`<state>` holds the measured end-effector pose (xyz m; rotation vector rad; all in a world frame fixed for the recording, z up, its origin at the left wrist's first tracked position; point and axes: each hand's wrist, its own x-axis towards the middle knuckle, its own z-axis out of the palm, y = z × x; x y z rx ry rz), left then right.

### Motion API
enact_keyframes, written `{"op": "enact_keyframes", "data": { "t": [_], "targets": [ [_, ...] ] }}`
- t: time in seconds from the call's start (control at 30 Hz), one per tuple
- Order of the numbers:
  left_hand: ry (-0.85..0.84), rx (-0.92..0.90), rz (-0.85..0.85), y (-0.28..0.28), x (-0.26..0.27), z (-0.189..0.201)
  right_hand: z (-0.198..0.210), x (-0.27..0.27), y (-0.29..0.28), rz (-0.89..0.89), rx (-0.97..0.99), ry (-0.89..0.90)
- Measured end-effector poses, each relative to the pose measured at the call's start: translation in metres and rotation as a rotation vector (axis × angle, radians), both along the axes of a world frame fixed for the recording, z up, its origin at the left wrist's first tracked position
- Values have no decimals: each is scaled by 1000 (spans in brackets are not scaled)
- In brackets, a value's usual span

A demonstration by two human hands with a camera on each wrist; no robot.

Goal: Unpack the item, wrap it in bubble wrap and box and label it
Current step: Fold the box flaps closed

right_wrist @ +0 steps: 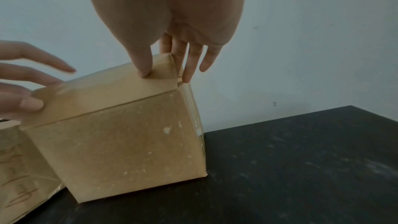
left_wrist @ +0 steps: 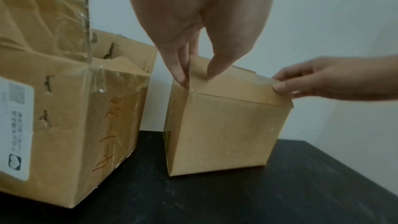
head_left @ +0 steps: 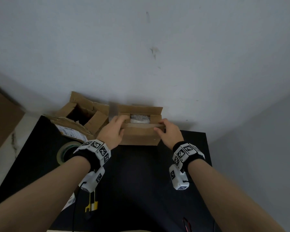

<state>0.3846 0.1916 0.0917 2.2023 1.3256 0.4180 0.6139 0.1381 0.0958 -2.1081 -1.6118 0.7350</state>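
A small brown cardboard box (head_left: 141,136) stands on the black table near the wall. Its top is partly open, and a bubble-wrapped item (head_left: 139,118) shows inside. My left hand (head_left: 122,124) pinches the left end of the near flap (left_wrist: 232,84); the left wrist view shows the thumb on its outer face and fingers behind it. At the right end of the same flap my right hand (head_left: 160,127) pinches too, thumb (right_wrist: 144,69) on the outside and fingers (right_wrist: 187,74) down the box's corner. The flap leans inward over the opening.
A larger, crumpled open box (head_left: 80,121) with a white shipping label (head_left: 70,132) sits just left of the small one. A tape roll (head_left: 65,151) lies at the table's left edge, a yellow-handled tool (head_left: 91,205) near me, and a red object (head_left: 187,225) at the front.
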Motion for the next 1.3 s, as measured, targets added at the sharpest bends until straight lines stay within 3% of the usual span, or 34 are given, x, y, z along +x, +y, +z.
{"op": "enact_keyframes", "data": {
  "t": [0.13,0.23,0.4,0.57,0.7,0.87,1.07,1.2,1.3],
  "targets": [
    [264,309,-175,-9,-3,-15,-4,-1,8,7,14,-33],
    [361,401,-267,-17,-3,-22,-9,-2,12,-3,11,-69],
    [349,287,-245,-21,-3,-28,-6,-2,15,-28,100,-166],
    [345,186,-212,-20,1,-25,6,-6,38,199,175,-313],
    [323,249,-208,-19,1,-22,7,-3,47,244,116,-274],
    [344,308,-212,-12,4,-20,-1,5,31,318,194,-301],
    [371,345,-221,-4,9,-14,-16,4,12,367,101,-321],
    [426,309,-219,1,12,-8,-20,5,10,386,80,-325],
    [423,180,-247,6,19,-7,-24,7,10,410,86,-348]
  ]
}}
